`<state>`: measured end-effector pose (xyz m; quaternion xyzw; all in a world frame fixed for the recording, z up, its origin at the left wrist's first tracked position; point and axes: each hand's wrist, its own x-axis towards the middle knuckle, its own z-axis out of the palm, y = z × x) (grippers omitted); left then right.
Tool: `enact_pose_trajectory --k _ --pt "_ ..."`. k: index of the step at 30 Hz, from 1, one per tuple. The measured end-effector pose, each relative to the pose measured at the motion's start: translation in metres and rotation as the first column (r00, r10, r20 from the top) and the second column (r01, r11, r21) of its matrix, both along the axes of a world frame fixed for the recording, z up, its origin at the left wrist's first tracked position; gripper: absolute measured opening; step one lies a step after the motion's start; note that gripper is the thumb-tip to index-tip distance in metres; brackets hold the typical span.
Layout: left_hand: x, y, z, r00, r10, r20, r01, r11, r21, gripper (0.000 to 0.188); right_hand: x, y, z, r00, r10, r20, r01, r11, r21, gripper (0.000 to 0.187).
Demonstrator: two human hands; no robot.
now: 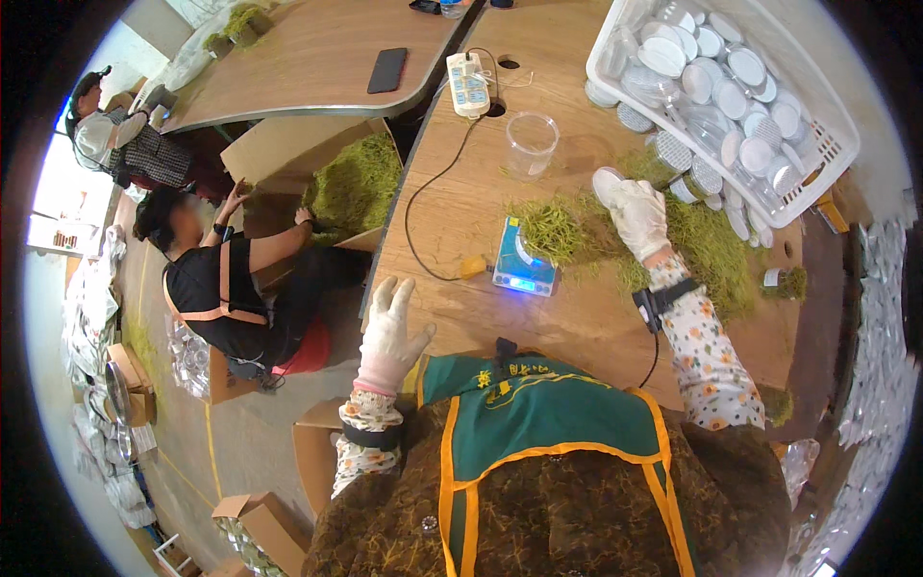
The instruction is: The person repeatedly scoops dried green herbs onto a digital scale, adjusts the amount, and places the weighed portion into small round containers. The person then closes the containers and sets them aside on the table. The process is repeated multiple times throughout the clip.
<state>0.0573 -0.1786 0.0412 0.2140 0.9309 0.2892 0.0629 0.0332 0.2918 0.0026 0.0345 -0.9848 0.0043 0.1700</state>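
Note:
My right hand (636, 219), in a white glove, is closed with a round white lid (607, 186) at its fingertips. Beneath and around it lies loose yellow-green dried moss (710, 252), which hides part of what is under the hand. More moss (550, 229) sits on a small blue digital scale (525, 280) with a lit display. My left hand (392, 335), gloved too, is raised near the table's left edge with its fingers apart and nothing in it. Beyond the scale stands a clear plastic cup (532, 146).
A white basket (835, 152) of lids and clear containers stands at the far right, with filled jars (673, 159) beside it. A power strip (468, 87) and its cable lie on the table (437, 245). At left, a person (226, 274) reaches into a carton of moss (361, 188).

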Motion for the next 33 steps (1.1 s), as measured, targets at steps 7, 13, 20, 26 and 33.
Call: enact_pose_trajectory --k 7,13,20,26,33 --pt "-0.005 0.014 -0.004 0.995 -0.087 0.037 0.085 0.995 0.055 0.076 0.105 -0.034 0.036 0.987 -0.029 0.157 0.05 0.99 -0.13 0.029" --pt "-0.011 0.03 -0.011 0.989 -0.146 0.011 0.145 0.987 0.064 0.077 0.158 -0.047 0.019 0.983 0.09 0.16 -0.022 0.924 -0.382 0.017" --pt "-0.025 0.064 -0.024 0.982 -0.191 0.003 0.188 0.967 0.172 0.089 0.138 -0.083 0.039 0.971 0.054 0.231 0.032 0.936 -0.35 0.05" --pt "-0.049 0.156 -0.039 0.985 -0.171 -0.028 0.172 0.935 0.31 0.112 0.062 -0.13 0.094 0.985 0.17 0.038 -0.141 0.904 -0.403 0.061" --pt "-0.059 0.181 -0.053 0.98 -0.197 -0.034 0.187 0.838 0.513 0.113 0.007 -0.124 0.081 0.932 0.252 0.261 -0.179 0.945 -0.273 0.017"
